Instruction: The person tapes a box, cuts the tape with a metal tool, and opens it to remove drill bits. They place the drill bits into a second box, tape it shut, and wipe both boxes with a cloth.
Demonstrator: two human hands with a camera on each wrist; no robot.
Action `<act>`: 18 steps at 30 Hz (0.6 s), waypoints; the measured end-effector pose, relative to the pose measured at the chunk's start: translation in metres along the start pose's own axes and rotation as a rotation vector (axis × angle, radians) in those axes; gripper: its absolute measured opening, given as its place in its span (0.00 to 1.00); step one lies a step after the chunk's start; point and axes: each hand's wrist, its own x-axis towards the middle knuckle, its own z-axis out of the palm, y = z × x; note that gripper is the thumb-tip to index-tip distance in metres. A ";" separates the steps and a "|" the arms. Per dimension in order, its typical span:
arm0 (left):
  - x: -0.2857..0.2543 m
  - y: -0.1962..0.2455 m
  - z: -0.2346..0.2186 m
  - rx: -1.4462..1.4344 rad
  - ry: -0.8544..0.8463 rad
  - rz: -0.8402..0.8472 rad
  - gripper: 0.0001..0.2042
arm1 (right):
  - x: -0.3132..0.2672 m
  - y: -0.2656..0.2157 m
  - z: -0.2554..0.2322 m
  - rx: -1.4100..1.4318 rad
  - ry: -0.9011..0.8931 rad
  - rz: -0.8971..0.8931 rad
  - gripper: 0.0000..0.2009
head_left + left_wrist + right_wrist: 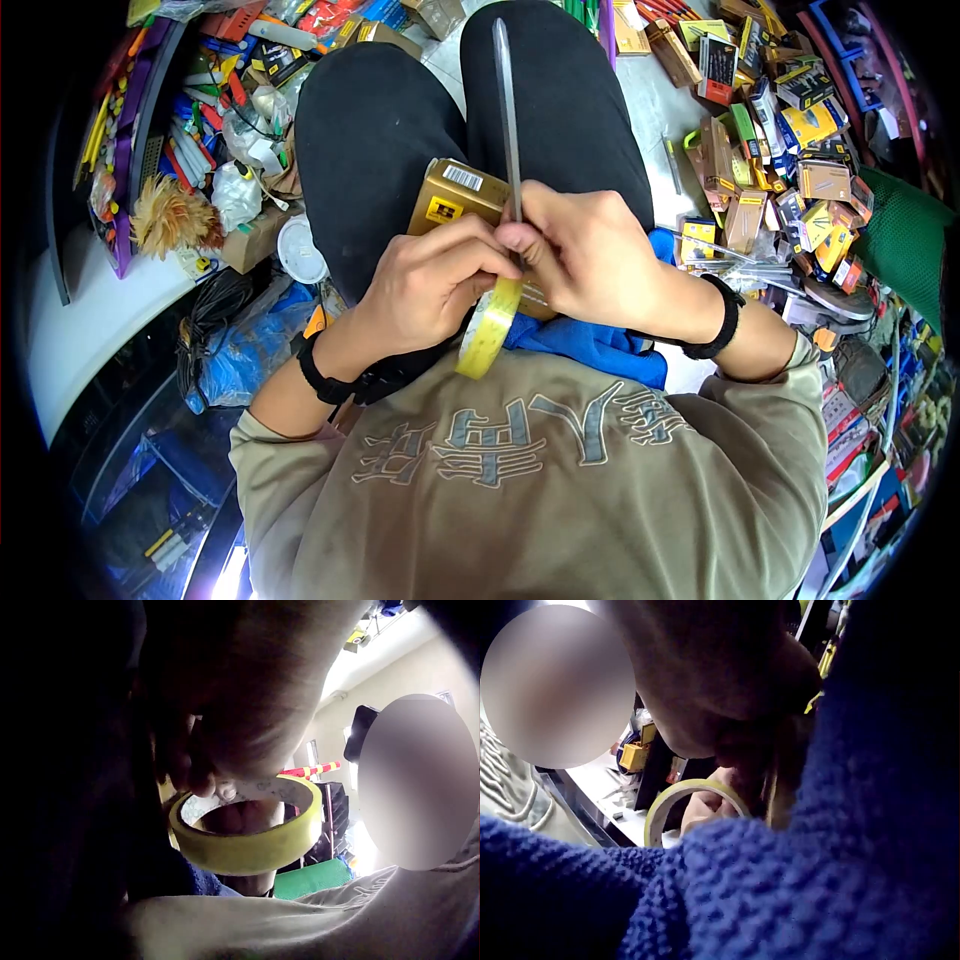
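Observation:
My left hand point(425, 285) curls its fingers at a roll of yellow tape point(487, 330), which hangs below the fingertips. In the left wrist view, fingertips reach over the rim of the tape roll point(247, 851). Close beside it, my right hand point(590, 250) pinches the lower end of a long, slim grey metal rod point(507, 100) with a narrowed tip pointing away from me. The rod's held end is hidden by the fingers. Under both hands lies a brown cardboard box point(458, 190) with a barcode label and yellow logo, on my lap.
A blue towel point(590, 355) lies across my lap. Many small boxes point(745, 215) are heaped at the right, beside a green mesh roll point(905, 240). On the left are tools, a feathery brush point(170, 215), a white round lid point(302, 250) and a blue plastic bag point(245, 360).

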 end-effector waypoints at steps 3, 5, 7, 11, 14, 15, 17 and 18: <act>-0.001 -0.005 -0.015 -0.211 0.087 -0.026 0.08 | -0.003 0.008 0.001 -0.077 -0.030 -0.008 0.10; -0.001 -0.004 -0.027 -0.293 0.111 -0.139 0.09 | -0.003 0.014 -0.001 0.004 -0.042 -0.012 0.10; 0.002 -0.005 -0.031 -0.220 0.069 -0.066 0.10 | -0.004 0.008 -0.008 0.263 -0.057 0.142 0.11; -0.001 -0.002 -0.034 -0.182 0.034 0.031 0.15 | -0.008 0.012 -0.024 0.669 -0.033 0.326 0.16; -0.005 0.002 -0.034 -0.206 0.063 0.040 0.15 | -0.013 0.016 -0.031 0.611 -0.047 0.250 0.15; -0.006 0.003 -0.035 -0.202 0.074 0.064 0.15 | -0.012 0.012 -0.033 0.410 -0.059 0.251 0.13; -0.009 0.004 -0.035 -0.180 0.110 0.114 0.14 | -0.005 -0.005 -0.038 0.023 -0.082 0.293 0.09; -0.010 0.007 -0.036 -0.178 0.114 0.120 0.14 | -0.004 -0.008 -0.035 0.018 -0.081 0.288 0.09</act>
